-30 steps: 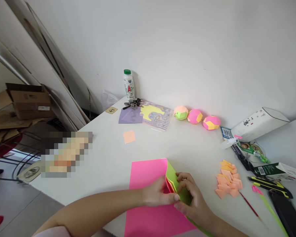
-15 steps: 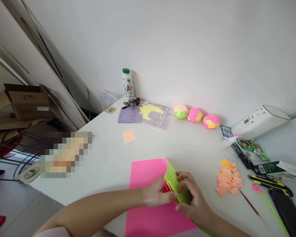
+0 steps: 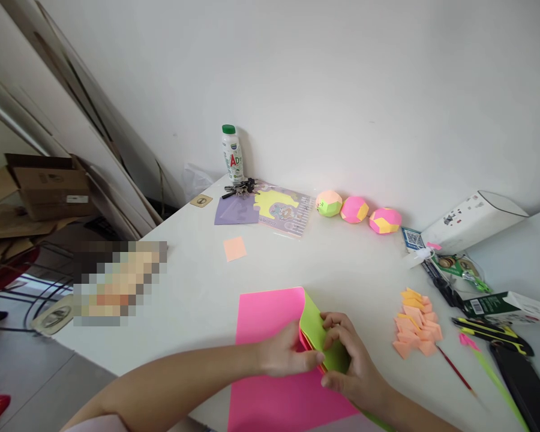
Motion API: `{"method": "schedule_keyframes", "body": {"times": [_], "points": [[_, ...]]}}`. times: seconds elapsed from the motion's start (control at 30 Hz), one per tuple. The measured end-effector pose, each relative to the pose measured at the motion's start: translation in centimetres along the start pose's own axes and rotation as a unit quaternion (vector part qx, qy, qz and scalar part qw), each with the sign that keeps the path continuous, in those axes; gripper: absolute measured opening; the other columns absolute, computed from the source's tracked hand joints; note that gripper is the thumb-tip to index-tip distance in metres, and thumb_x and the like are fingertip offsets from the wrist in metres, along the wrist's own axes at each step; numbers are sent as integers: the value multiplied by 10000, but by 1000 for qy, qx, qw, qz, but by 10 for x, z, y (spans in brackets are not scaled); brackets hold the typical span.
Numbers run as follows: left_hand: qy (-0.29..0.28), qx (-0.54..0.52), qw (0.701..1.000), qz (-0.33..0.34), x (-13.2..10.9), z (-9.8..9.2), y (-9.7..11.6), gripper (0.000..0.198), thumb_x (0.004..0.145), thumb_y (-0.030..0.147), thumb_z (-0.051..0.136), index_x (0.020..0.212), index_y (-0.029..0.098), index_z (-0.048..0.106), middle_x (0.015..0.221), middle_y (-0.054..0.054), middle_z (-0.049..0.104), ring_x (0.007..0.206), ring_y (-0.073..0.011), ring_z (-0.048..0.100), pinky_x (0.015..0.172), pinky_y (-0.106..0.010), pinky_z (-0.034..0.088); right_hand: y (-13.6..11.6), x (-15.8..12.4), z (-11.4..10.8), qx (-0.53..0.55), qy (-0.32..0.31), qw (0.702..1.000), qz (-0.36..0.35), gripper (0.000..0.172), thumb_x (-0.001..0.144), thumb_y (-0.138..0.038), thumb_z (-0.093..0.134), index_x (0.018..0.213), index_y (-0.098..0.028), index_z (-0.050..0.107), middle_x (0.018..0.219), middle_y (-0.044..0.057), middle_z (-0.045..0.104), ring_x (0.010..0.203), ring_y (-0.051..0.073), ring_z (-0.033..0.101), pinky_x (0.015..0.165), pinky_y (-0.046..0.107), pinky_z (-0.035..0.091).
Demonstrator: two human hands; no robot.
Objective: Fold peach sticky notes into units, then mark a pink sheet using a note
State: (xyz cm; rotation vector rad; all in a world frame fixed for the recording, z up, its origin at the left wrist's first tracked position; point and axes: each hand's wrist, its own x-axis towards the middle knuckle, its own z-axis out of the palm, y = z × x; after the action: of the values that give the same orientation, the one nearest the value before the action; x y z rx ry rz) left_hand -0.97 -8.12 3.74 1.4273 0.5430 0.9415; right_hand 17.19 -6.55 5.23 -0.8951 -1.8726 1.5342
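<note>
A bright pink sheet of paper (image 3: 263,336) lies flat on the white table (image 3: 184,288) in front of me. On its right edge rests a folded stack of green and pink paper (image 3: 312,327). My left hand (image 3: 285,357) pinches the stack's left side with thumb and fingers closed. My right hand (image 3: 353,360) curls over the stack's right side, fingers bent on the green paper.
A pile of folded orange paper pieces (image 3: 416,330) sits to the right, beside a red pencil (image 3: 454,372) and utility knives (image 3: 490,336). Three paper balls (image 3: 354,210), a booklet (image 3: 281,210), keys (image 3: 238,190), a bottle (image 3: 231,153) and an orange note (image 3: 234,248) lie farther back.
The green fold has been pressed slightly flatter between my hands. Both hands stay in nearly the same place.
</note>
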Motion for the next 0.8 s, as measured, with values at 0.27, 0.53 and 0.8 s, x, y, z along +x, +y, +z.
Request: {"method": "schedule_keyframes", "body": {"times": [0.27, 0.53, 0.8], "points": [[5, 17, 999, -29, -2, 0, -3, 394, 867, 557, 471, 894, 167, 516, 841, -31, 510, 786, -168, 512, 677, -283, 457, 3, -3, -2, 10, -16, 1000, 10, 327, 736, -499, 692, 827, -246, 505, 1107, 56, 408, 1217, 284, 374, 964, 384, 400], [1, 33, 999, -8, -1, -1, 0, 351, 874, 524, 467, 842, 175, 484, 793, -15, 486, 742, -153, 490, 654, -270, 425, 3, -3, -3, 23, -27, 999, 23, 287, 759, -457, 676, 837, -249, 495, 1113, 53, 390, 1208, 270, 375, 962, 376, 399], [1, 8, 1000, 1, 4, 0, 13, 275, 853, 442, 510, 844, 167, 501, 848, -38, 498, 788, -169, 515, 681, -288, 457, 2, -4, -4, 13, -34, 999, 21, 246, 778, -414, 655, 848, -244, 491, 1120, 62, 388, 1210, 273, 367, 969, 390, 392]]}}
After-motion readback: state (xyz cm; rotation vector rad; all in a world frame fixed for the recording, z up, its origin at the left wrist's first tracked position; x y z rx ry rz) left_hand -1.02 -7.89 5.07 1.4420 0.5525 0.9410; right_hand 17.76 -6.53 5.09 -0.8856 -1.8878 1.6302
